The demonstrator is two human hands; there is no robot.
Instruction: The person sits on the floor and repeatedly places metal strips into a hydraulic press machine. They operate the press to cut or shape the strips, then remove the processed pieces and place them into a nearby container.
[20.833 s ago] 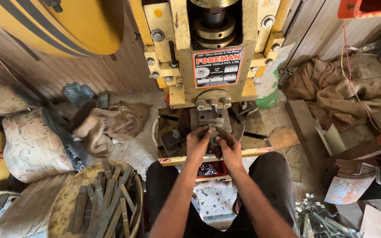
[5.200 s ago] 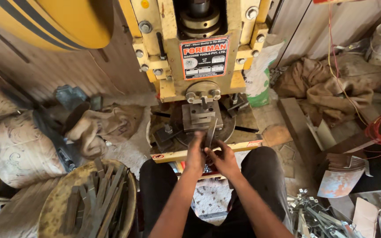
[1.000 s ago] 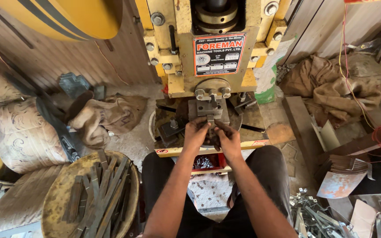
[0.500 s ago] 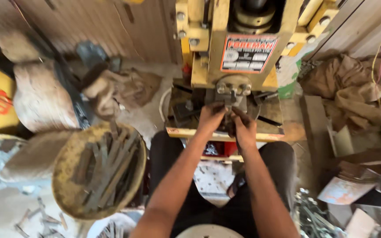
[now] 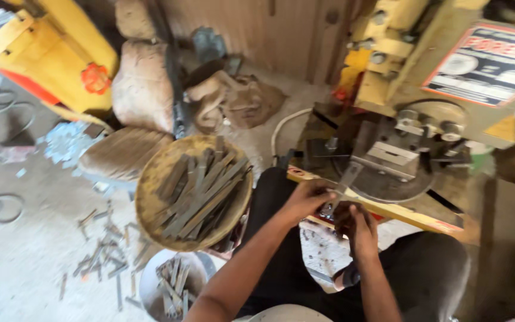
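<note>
View has swung left; both hands, left hand (image 5: 308, 200) and right hand (image 5: 356, 223), still pinch the metal strip (image 5: 342, 183).

A narrow flat metal strip (image 5: 342, 186), grey and dull, is being held at its near end between the left hand (image 5: 309, 198) and the right hand (image 5: 354, 219). It is being kept tilted, its far end reaching up and away from the hands toward the grey die block (image 5: 391, 154) of the press, just beyond the fingertips.
</note>
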